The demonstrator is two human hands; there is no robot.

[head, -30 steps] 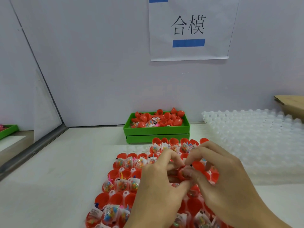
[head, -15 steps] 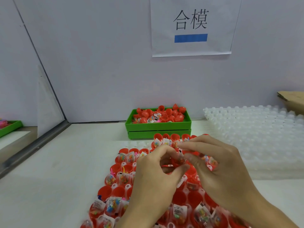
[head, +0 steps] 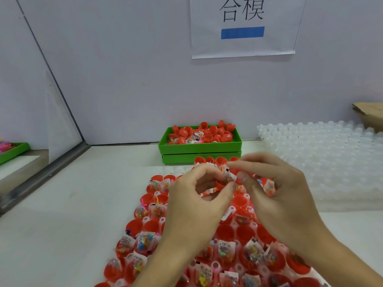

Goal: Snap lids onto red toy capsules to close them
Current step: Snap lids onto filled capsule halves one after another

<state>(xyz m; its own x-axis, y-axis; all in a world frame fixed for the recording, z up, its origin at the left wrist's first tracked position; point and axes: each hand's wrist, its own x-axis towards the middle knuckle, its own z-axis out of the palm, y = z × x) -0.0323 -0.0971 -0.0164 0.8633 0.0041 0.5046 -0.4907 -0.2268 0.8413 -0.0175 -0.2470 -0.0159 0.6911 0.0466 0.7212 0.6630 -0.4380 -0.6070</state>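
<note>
Two hands are raised above the middle of the tray of red capsule halves (head: 244, 233); the left hand (head: 199, 204) has its thumb and forefinger curled toward a red piece (head: 220, 184), though what exactly is gripped cannot be told; the right hand (head: 277, 195) pinches a small clear toy packet (head: 229, 175) at its fingertips; a packet seems to be being tucked in before a lid is fitted, so the closing step is judged not yet done; next, the packet must be pushed fully inside so that a lid can be pressed squarely on; many capsules are seen open and filled; behind, a green bin (head: 200, 149) of red halves is set on the white table (head: 68, 214), beside stacked clear trays (head: 331, 158); a paper sign (head: 242, 25) is fixed to the pale wall.
</note>
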